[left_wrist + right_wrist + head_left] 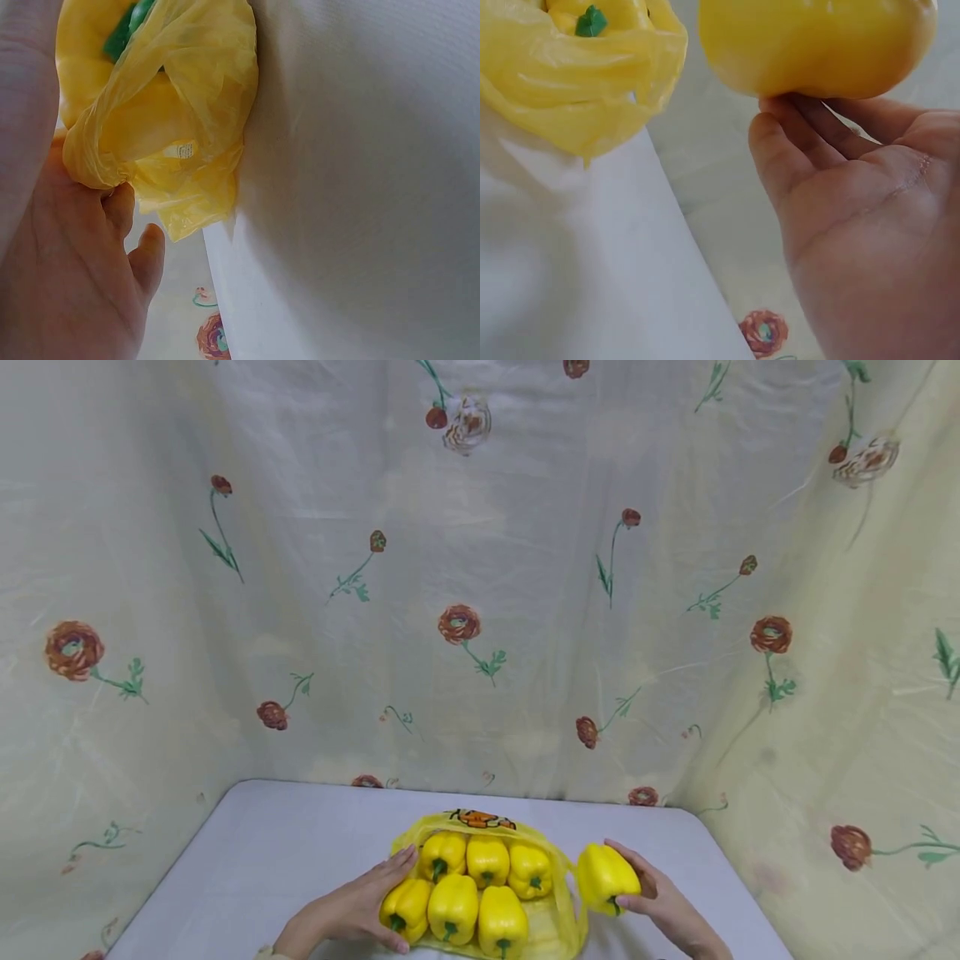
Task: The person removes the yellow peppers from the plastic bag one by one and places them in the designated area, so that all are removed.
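Several yellow bell peppers (452,910) with green stems lie in two rows inside a thin yellow plastic bag (573,935), its mouth facing me. My left hand (360,902) holds the bag's left side, thumb low and fingers higher up, beside the leftmost peppers. In the left wrist view, the bag's gathered edge (101,169) lies against that hand's fingers. Right of the bag, my right hand (663,906) grips another yellow bell pepper (603,877), thumb near its stem. The right wrist view shows this pepper (817,45) above the fingers, apart from the bag (592,124).
A white-covered table (300,827) with rounded far corners lies under the bag. Pale curtains (525,718) with red flowers hang behind it and along both sides. An orange and black print (483,819) marks the bag's far edge.
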`<state>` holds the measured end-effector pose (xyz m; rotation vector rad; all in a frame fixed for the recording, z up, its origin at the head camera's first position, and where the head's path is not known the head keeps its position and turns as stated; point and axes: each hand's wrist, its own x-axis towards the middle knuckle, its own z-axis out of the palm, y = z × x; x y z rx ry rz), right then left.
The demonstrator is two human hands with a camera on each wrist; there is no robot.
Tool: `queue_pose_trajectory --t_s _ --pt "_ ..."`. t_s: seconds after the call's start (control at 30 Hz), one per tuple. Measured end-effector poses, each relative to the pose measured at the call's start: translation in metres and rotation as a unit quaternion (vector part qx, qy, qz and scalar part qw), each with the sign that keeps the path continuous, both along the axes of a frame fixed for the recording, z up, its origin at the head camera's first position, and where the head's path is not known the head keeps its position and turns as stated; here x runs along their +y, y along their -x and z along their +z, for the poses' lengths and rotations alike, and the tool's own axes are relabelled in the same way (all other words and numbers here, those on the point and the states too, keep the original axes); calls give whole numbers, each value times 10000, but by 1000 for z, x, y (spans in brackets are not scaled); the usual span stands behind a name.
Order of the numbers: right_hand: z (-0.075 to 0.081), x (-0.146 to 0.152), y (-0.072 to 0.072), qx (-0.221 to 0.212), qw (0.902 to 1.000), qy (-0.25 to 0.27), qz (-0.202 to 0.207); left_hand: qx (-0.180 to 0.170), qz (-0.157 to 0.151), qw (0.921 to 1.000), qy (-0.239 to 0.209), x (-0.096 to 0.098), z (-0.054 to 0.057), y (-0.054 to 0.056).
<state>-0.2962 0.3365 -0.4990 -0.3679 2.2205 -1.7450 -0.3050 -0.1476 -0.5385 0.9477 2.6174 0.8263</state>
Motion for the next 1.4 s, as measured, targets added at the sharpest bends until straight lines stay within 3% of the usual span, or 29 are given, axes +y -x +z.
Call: queue_pose_trajectory --t_s 0.3,0.67,0.87,1.4 --pt "-7 8 1 204 9994 88 -275 -53 19 10000 -1 0 0 -1" --pt "-22 11 9 84 9903 -27 -1389 -134 57 9999 19 -1 -1 -1" --pt "-28 14 13 103 9892 -120 -1460 -18 93 9999 57 -1 -1 0" --pt "-52 21 21 -322 9819 -784 -1694 -12 145 9999 76 -2 -2 -1"
